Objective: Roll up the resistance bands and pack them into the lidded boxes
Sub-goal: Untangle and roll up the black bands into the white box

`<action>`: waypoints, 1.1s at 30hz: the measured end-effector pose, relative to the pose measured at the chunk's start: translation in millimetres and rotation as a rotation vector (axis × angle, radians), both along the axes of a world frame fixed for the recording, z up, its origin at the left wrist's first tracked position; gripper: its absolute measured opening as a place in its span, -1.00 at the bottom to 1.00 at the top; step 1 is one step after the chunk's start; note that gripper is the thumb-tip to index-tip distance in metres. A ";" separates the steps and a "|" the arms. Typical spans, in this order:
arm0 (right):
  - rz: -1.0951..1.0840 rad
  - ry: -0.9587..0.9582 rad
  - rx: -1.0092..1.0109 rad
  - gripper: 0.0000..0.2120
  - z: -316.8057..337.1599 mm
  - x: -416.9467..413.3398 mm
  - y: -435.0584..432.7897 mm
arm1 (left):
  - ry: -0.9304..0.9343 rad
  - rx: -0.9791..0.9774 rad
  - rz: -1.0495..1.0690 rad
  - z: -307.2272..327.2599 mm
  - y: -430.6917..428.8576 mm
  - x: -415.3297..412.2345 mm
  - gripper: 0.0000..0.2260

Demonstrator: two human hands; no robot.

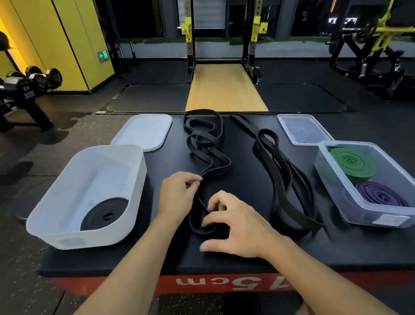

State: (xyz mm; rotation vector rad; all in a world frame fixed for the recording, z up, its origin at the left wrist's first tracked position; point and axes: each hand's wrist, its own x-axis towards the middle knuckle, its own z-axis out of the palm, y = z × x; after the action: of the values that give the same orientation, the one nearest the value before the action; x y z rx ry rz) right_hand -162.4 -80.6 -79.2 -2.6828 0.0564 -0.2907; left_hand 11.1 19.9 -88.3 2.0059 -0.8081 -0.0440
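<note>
A loose black band point(207, 157) is laid lengthwise along the middle of the worktop point(241, 256), its near end brought to the front edge so that a roll can be started there. That end is pinched by the right hand point(235, 225); the strands just behind are gripped by the left hand point(179, 194), apparently to keep them aligned. Both boxes, the white box point(68, 199) at the left edge and the clear box point(394, 208) at the right, are left unlidded to receive rolls.

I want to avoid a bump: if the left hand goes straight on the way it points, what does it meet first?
The left hand points right and away, so it likely meets the loose black band that its fingers already touch; depth is unclear.
</note>
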 end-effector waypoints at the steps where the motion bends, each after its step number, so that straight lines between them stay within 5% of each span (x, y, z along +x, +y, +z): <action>1: -0.008 -0.008 0.016 -0.53 -0.2 0.1 -0.6 | -0.006 0.015 -0.011 -1.3 0.5 0.9 -0.83; 9: -0.052 -0.089 0.090 -0.73 -10.4 1.3 -7.7 | -0.030 0.142 -0.145 -2.3 15.0 -2.4 -0.67; 13: -0.057 -0.125 0.087 -0.83 -14.0 1.9 -13.3 | 0.110 0.038 -0.143 -1.7 27.4 3.2 -0.68; 18: -0.114 -0.133 0.082 -0.79 -17.5 -8.6 -22.6 | 0.149 -0.090 -0.107 -6.0 36.3 -1.5 -0.72; 26: -0.081 -0.124 0.015 -0.71 -14.7 -7.9 -19.8 | -0.030 -0.005 -0.065 -7.2 34.2 -14.7 -0.92; 33: -0.113 -0.087 0.084 -0.62 -12.4 -3.1 -27.0 | -0.057 -0.014 -0.027 -4.7 37.0 -18.8 -0.79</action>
State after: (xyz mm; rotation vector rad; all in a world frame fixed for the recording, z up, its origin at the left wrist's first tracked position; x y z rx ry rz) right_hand -165.5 -107.6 -91.7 -2.5843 0.1906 -0.4303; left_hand -7.6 56.8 -93.1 1.9906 -0.8693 0.0039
